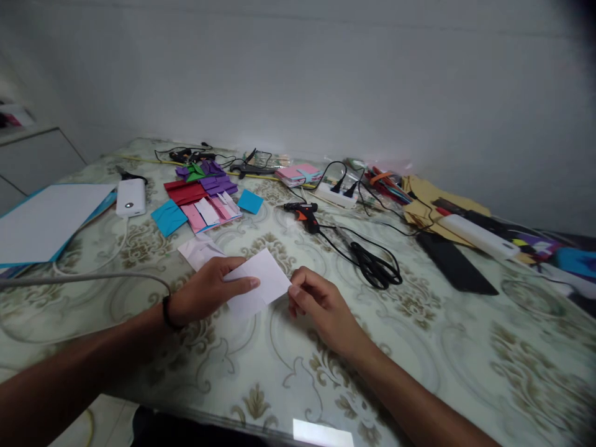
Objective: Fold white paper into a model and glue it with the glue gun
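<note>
And here it is, the white paper (267, 276), right between your two hands, raised just over the near middle of the table (261, 379)! Another pale layer shows under its lower edge; whether that's a flap, a second sheet or a reflection, I cannot tell. Your left hand (216, 287) has it pinched, thumb flat across the top, fingers tucked beneath. Over on the other side, your right hand (321, 304) nips the right corner between thumb and forefinger, the remaining fingers curled in. A black band (171, 313) circles your left wrist.

Just beyond your left hand lies a folded white piece (199, 249), and past it, what a splash of colour: pink-and-white folded papers (212, 212), a red one (186, 192), purple ones (218, 184), with a blue paper (168, 217) to the left and a blue square (250, 201) to the right. Ahead of your right hand sits the glue gun (305, 215), its black cable (375, 264) coiled beside it, the white power strip (336, 194) behind. Out wide right, a black flat slab (456, 264); out wide left, a white power bank (131, 197) near a large white sheet (51, 217).
</note>
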Motion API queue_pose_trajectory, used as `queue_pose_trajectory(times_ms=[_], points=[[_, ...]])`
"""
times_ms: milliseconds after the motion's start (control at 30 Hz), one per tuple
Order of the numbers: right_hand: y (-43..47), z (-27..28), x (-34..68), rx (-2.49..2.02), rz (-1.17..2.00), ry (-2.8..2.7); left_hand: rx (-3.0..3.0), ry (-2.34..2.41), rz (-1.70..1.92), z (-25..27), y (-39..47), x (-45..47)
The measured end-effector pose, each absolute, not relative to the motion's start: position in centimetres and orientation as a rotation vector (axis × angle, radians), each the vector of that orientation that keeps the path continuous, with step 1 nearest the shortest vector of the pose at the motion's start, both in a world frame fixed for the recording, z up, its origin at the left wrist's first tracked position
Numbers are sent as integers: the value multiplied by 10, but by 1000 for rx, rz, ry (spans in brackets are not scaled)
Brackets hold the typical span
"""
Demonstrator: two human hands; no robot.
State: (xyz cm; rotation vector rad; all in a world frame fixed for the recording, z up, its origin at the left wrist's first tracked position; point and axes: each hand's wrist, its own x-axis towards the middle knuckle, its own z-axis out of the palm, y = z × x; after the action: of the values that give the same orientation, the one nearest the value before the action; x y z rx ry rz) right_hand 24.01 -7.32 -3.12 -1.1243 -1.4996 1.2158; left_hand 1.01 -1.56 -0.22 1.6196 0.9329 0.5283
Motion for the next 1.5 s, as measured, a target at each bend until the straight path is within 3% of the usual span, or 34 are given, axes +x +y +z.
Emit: queue_pose_trajectory(times_ms=[700,1500], points=[[-74,-24,238,-1217,970,-1793,1946,887,365,-7,-16,11],[-75,-25,238,-1165,1183,-1837,2039,738,255,-7,-23,15]])
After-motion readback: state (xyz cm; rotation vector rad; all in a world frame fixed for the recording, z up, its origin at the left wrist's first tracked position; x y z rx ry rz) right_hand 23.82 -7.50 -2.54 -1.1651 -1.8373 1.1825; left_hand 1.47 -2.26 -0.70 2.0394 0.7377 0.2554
